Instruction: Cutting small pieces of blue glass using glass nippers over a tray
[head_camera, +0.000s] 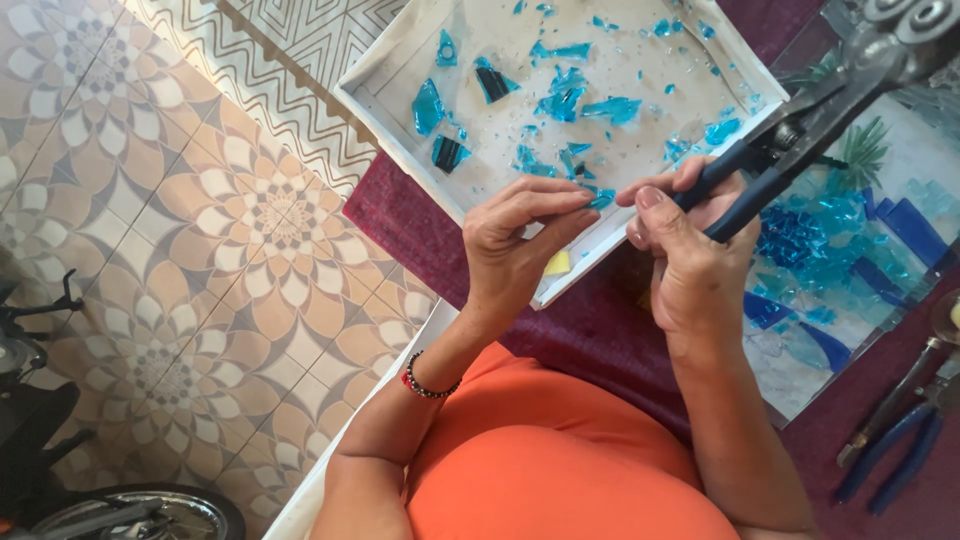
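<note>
Centre frame: left hand (515, 240) fingertips pinched shut on a small blue glass chip (602, 198). Right hand (690, 240) just beside it, fingers wrapped around the dark-blue handles of wheeled glass nippers (800, 115), head pointing upper right. Both hover over the near edge of a white tray (395, 75) holding blue shards. Right of frame: blue glass mosaic panel (850, 250); blue-handled pliers (905, 440) lower right.
</note>
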